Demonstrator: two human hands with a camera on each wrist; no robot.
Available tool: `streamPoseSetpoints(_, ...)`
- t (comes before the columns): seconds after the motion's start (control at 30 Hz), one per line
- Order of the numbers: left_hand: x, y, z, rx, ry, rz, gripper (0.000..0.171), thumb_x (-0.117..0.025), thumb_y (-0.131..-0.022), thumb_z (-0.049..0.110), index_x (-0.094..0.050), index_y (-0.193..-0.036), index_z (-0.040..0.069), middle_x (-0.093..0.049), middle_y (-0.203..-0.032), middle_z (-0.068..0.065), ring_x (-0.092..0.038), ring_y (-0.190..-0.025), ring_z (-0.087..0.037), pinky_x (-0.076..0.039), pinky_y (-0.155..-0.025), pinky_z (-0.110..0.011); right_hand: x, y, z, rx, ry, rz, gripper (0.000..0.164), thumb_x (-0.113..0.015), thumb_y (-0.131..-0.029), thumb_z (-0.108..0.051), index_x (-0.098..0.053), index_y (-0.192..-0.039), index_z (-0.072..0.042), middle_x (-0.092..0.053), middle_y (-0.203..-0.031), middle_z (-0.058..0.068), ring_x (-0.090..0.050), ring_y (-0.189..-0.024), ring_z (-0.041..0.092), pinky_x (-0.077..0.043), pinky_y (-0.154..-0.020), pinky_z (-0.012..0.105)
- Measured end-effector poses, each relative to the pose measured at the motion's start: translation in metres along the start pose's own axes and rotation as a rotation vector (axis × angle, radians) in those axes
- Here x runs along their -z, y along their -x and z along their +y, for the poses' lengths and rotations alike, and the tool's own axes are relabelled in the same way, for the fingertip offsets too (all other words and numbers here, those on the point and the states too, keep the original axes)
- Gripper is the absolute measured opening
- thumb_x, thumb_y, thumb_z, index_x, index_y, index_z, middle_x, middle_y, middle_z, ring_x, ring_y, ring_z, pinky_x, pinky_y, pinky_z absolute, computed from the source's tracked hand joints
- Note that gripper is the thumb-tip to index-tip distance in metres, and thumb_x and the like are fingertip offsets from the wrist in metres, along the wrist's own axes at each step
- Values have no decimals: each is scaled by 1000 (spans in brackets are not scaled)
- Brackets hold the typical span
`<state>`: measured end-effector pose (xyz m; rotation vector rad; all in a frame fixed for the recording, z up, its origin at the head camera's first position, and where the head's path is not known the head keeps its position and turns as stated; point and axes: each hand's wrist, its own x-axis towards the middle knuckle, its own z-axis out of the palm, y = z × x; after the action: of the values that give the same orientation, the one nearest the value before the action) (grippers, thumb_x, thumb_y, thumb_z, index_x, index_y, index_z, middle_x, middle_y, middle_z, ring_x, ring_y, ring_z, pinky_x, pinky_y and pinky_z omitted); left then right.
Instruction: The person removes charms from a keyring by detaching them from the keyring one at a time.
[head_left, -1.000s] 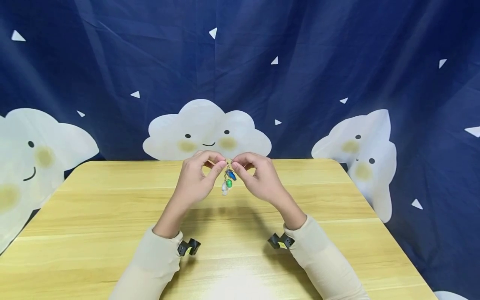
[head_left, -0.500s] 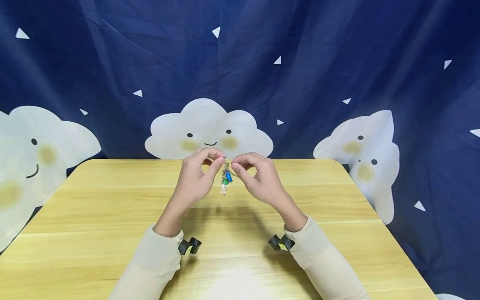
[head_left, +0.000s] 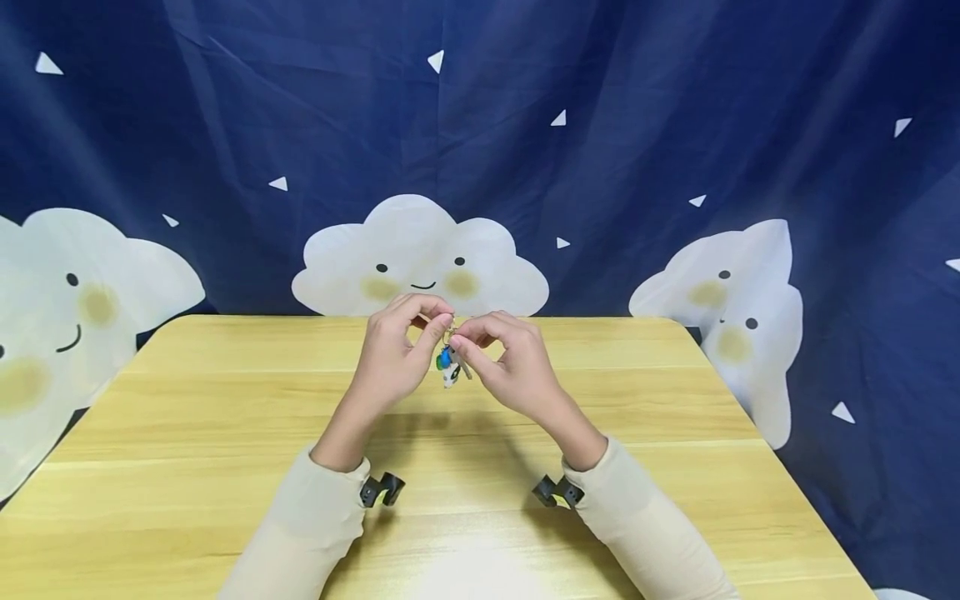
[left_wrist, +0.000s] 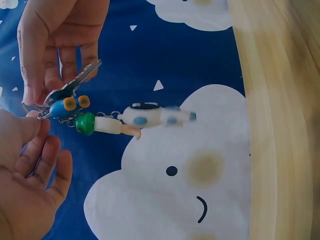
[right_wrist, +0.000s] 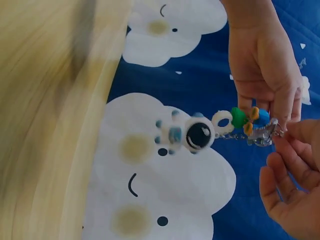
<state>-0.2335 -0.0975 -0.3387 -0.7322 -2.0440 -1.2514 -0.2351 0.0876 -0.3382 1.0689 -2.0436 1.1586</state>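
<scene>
In the head view a keychain point(head_left: 450, 377) hangs between both hands above the table. My left hand point(head_left: 397, 346) pinches its metal ring at the top with thumb and forefinger. Close beside it, my right hand point(head_left: 517, 358) pinches the ring area from the other side. The left wrist view shows a silver key point(left_wrist: 77, 82), a blue charm with orange ends point(left_wrist: 61, 107), a green charm point(left_wrist: 86, 123) and a white astronaut figure point(left_wrist: 142, 117) on small chains. A white ring-shaped piece point(right_wrist: 215, 121) appears in the right wrist view. Fingertips partly hide the ring.
A light wooden table point(head_left: 225, 417) lies under the hands. Behind it hangs a dark blue curtain point(head_left: 495, 150) printed with smiling clouds and white triangles. Small black cameras sit at the left sleeve point(head_left: 378, 492) and right sleeve point(head_left: 558, 492).
My right hand has shifted left, its thumb now close to the left fingertips. The charms have swung and turned, and the key now sticks out to the right. The left hand stays nearly still.
</scene>
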Motion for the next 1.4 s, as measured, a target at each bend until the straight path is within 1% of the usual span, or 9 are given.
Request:
streamPoseSetpoints(0.2,0,0,1,19,0,3,8,-68,-99,11,-72,-99,4,-70,-94,-5,-63,-90,-17,-55,-79,-34,0,1,0,15,43,47,4,-77,-90,-3,-76,-94,-4,-74,-84,3,-64,-78,16,-56,-69,36)
streamPoseSetpoints(0.37,1,0,3,45,14,-5,8,-69,-99,11,-71,-99,4,-70,-94,-5,-63,-89,-17,-55,-80,-37,2,1,3,23,66,80,3,-72,-94,-4,-74,-96,-3,-70,-82,4,-63,-78,17,-56,-69,39)
streamPoseSetpoints(0.5,2,0,3,95,50,-69,7,-70,-98,12,-71,-100,6,-70,-94,-3,-64,-90,-16,-56,-82,-41,6,-1,7,30,77,94,6,-67,-97,-3,-72,-98,-1,-70,-87,8,-62,-81,19,-58,-72,39)
streamPoseSetpoints(0.63,1,1,3,132,83,-140,8,-70,-98,14,-72,-101,7,-71,-93,-1,-65,-88,-14,-57,-82,-38,9,-2,11,29,96,92,7,-65,-99,-4,-71,-99,0,-69,-89,9,-62,-82,20,-57,-72,37)
streamPoseSetpoints(0.83,1,2,2,128,137,-160,10,-70,-99,14,-75,-103,7,-73,-91,2,-65,-82,-13,-56,-81,-34,10,-2,14,50,142,62,8,-64,-100,-5,-69,-100,1,-68,-91,10,-62,-85,22,-57,-74,36)
streamPoseSetpoints(1.0,-1,1,1,120,134,-190,9,-67,-100,12,-73,-101,5,-72,-89,0,-65,-81,-14,-56,-81,-34,11,-2,14,52,136,68,7,-64,-100,-4,-69,-100,1,-68,-90,10,-62,-85,22,-58,-73,38)
streamPoseSetpoints(1.1,-3,1,1,115,116,-204,9,-64,-101,11,-70,-102,5,-70,-88,0,-63,-81,-14,-56,-80,-36,10,-2,14,17,104,77,7,-66,-100,-5,-71,-100,0,-69,-90,10,-62,-85,21,-58,-74,40)
streamPoseSetpoints(1.17,-3,2,1,108,109,-201,8,-63,-102,11,-69,-102,6,-68,-88,0,-62,-81,-14,-56,-79,-37,10,-2,13,-32,60,75,9,-67,-100,-7,-72,-101,0,-70,-91,9,-63,-85,20,-58,-75,40)
streamPoseSetpoints(1.4,-2,4,0,81,125,-167,7,-63,-103,14,-68,-104,9,-67,-94,1,-62,-85,-14,-54,-77,-36,8,-1,13,-294,-198,7,14,-67,-100,-12,-74,-105,-1,-72,-92,9,-64,-82,17,-54,-71,31)
